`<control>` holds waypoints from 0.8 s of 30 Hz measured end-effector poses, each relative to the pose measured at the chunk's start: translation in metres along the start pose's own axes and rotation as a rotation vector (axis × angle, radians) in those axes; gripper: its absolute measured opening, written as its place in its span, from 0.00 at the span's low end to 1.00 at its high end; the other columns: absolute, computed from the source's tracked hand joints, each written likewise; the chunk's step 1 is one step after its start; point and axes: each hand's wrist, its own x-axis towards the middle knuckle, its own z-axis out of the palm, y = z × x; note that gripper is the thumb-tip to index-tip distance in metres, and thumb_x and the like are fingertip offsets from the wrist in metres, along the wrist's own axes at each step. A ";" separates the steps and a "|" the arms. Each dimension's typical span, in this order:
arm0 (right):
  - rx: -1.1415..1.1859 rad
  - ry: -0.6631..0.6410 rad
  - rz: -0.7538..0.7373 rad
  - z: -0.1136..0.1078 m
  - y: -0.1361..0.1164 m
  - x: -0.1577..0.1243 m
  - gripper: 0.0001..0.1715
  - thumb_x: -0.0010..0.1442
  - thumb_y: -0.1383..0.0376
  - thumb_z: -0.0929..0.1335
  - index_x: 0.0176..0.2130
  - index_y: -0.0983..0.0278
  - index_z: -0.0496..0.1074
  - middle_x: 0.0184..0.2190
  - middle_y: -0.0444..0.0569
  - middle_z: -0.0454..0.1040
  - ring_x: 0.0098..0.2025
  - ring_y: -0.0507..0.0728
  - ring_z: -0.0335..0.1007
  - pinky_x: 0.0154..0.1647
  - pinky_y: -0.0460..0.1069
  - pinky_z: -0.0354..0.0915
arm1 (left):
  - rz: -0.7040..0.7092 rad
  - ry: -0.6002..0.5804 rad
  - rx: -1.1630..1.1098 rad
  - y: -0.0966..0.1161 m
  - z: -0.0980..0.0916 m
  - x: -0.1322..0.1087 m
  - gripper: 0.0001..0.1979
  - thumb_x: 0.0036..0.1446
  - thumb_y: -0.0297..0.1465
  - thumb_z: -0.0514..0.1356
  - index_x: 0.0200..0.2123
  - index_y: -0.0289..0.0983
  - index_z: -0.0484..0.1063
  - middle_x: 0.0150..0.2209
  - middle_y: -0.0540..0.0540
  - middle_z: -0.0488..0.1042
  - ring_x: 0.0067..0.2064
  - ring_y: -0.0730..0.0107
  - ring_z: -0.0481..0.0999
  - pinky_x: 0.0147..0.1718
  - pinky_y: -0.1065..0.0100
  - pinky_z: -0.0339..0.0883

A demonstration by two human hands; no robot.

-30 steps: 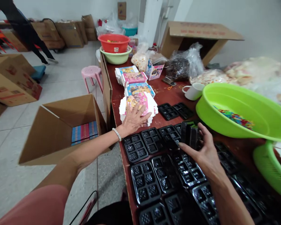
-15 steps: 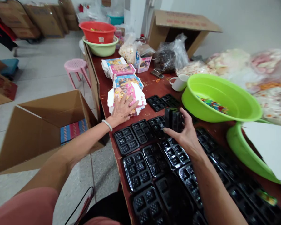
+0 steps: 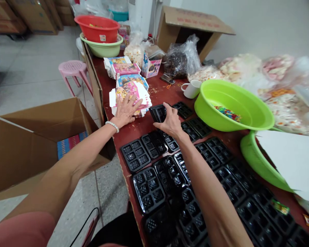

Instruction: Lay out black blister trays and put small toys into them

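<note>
My left hand (image 3: pixel 126 111), a bead bracelet at its wrist, lies with spread fingers on a pile of flat printed cartons (image 3: pixel 144 97) at the table's left edge. Just right of that pile, my right hand (image 3: pixel 170 120) grips black plastic trays (image 3: pixel 158 111) between thumb and fingers, low over the table; how many trays is hidden. Rows of similar black compartment trays (image 3: pixel 135 155) cover the near part of the red-brown table (image 3: pixel 106 81). More printed cartons (image 3: pixel 125 68) lie behind my left hand.
A green basin (image 3: pixel 257 109) with small colourful packets and a white mug (image 3: pixel 192 89) stand to the right. An open cardboard box (image 3: pixel 23 137) and a pink stool (image 3: pixel 72 67) are left of the table. Filled plastic bags (image 3: pixel 240 67) line the wall.
My right hand has moved left with the black trays, towards the carton pile, and they are lower and flatter. My left hand remains on the cartons. The view has shifted slightly.
</note>
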 end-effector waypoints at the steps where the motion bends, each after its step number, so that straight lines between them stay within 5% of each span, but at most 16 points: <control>1: -0.043 -0.016 0.015 0.005 -0.005 0.005 0.63 0.47 0.59 0.78 0.74 0.55 0.52 0.68 0.63 0.56 0.66 0.79 0.62 0.63 0.75 0.63 | 0.000 0.001 -0.002 -0.001 0.000 0.001 0.53 0.54 0.31 0.72 0.77 0.42 0.49 0.78 0.30 0.44 0.76 0.28 0.40 0.66 0.20 0.31; 8: -0.186 -0.111 0.069 0.027 -0.011 0.024 0.64 0.48 0.58 0.79 0.75 0.54 0.50 0.69 0.63 0.56 0.66 0.80 0.62 0.64 0.74 0.61 | 0.008 -0.013 0.023 -0.002 -0.001 0.000 0.53 0.55 0.31 0.72 0.78 0.40 0.48 0.78 0.29 0.44 0.76 0.26 0.39 0.66 0.20 0.31; 14: -0.108 -0.052 0.066 0.018 0.004 0.013 0.67 0.47 0.54 0.81 0.75 0.53 0.50 0.70 0.63 0.54 0.69 0.81 0.57 0.64 0.75 0.60 | -0.007 -0.025 0.014 -0.002 0.000 0.000 0.55 0.54 0.32 0.72 0.78 0.42 0.46 0.78 0.30 0.44 0.76 0.25 0.39 0.66 0.21 0.32; 18: -0.039 -0.029 0.034 0.002 0.016 -0.024 0.67 0.47 0.53 0.80 0.75 0.53 0.50 0.68 0.63 0.56 0.69 0.80 0.56 0.64 0.77 0.61 | -0.001 -0.016 0.001 -0.003 -0.001 0.002 0.52 0.56 0.32 0.71 0.78 0.41 0.47 0.77 0.30 0.45 0.76 0.25 0.41 0.66 0.21 0.29; 24: 0.061 -0.066 -0.060 -0.017 0.026 -0.114 0.62 0.50 0.53 0.79 0.74 0.56 0.52 0.66 0.63 0.59 0.68 0.75 0.58 0.67 0.74 0.63 | 0.015 0.018 0.020 0.006 -0.021 -0.006 0.51 0.55 0.31 0.69 0.77 0.32 0.49 0.77 0.24 0.44 0.76 0.24 0.40 0.66 0.22 0.24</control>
